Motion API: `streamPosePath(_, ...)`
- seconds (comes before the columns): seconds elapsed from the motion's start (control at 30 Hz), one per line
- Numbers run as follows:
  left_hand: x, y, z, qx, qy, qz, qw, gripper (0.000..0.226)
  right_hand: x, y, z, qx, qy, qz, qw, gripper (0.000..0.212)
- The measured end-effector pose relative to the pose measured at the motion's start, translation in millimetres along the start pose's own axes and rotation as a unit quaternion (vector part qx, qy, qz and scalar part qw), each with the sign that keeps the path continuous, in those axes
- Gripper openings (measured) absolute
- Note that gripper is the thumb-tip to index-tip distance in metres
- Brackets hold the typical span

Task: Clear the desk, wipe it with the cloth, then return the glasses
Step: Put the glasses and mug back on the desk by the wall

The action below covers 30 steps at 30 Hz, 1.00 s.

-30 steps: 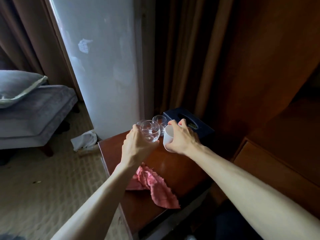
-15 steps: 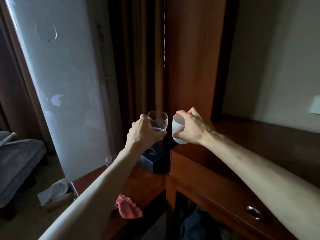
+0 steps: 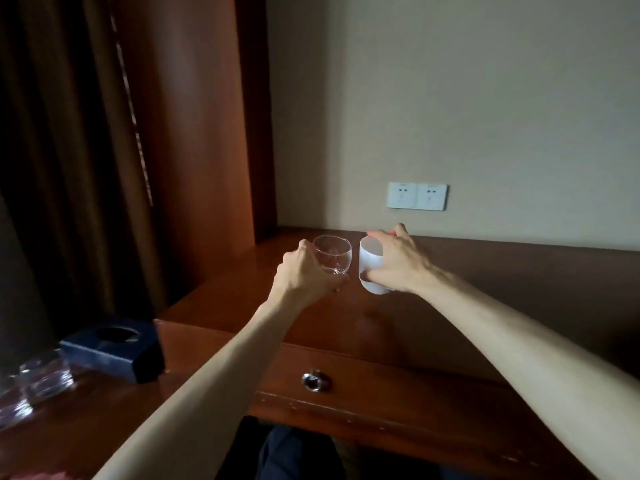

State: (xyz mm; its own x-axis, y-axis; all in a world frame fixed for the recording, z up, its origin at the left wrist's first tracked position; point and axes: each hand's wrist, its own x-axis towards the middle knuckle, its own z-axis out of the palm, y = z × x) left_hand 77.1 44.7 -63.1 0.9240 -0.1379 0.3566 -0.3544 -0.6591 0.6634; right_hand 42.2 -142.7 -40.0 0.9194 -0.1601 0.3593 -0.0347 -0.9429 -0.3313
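My left hand (image 3: 304, 275) grips a clear stemmed glass (image 3: 333, 253) from the side and holds it upright above the wooden desk (image 3: 467, 306). Just to its right, my right hand (image 3: 398, 263) holds a white cup (image 3: 371, 268), fingers over its rim and thumb under its side. The cup hangs a little above the desktop near the back wall. A second clear glass (image 3: 38, 379) stands blurred on the lower side table (image 3: 104, 410) at the far left. A scrap of the pink cloth (image 3: 41, 475) shows at the bottom left edge.
A dark blue tissue box (image 3: 117, 348) sits on the side table against the desk's left end. The desk has a drawer with a round metal pull (image 3: 316, 381). Two white wall sockets (image 3: 417, 196) sit above the desktop. Dark curtains (image 3: 69, 150) hang at the left.
Both hands have carried the glass and the cup from the low side table up and right, over the higher desk. The view has swung right with them, away from the window.
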Motion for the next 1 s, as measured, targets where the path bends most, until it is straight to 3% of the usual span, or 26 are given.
streamPosePath(0.13,4.7,28.8,45.7,-0.017,-0.057,0.032,0.998,0.055,-11.6,56.1,-11.7,-0.012,0.004,0.066,0.998,0.085)
streamPosePath(0.27,14.6,41.4,89.1,-0.024,-0.082,0.054,0.995,0.087,-18.7,94.5,-15.5,-0.019,0.010,0.087,0.996,0.089)
streamPosePath(0.47,18.0,51.2,115.9,-0.020,-0.100,0.055,0.993,0.090,-15.2,124.9,-13.8,0.001,0.022,0.109,0.994,0.090)
streamPosePath(0.6,17.4,53.2,121.2,-0.019,-0.107,0.068,0.992,0.055,-13.8,131.8,-10.3,0.002,0.026,0.094,0.995,0.087)
streamPosePath(0.7,16.0,55.5,119.0,0.000,-0.089,0.085,0.992,0.088,-18.8,130.3,-8.1,0.018,0.036,0.079,0.996,0.089)
streamPosePath(0.77,11.7,58.5,117.4,0.068,-0.064,0.143,0.985,0.106,-26.9,129.2,-4.0,0.012,0.073,0.070,0.995,0.092)
streamPosePath(0.87,7.8,64.4,115.8,0.139,-0.021,0.220,0.965,0.104,-41.3,127.1,10.9,0.009,0.128,0.068,0.989,0.096)
streamPosePath(1.0,15.9,63.9,120.1,0.115,-0.054,0.144,0.981,0.096,-42.9,125.6,23.5,0.025,0.152,0.102,0.983,0.089)
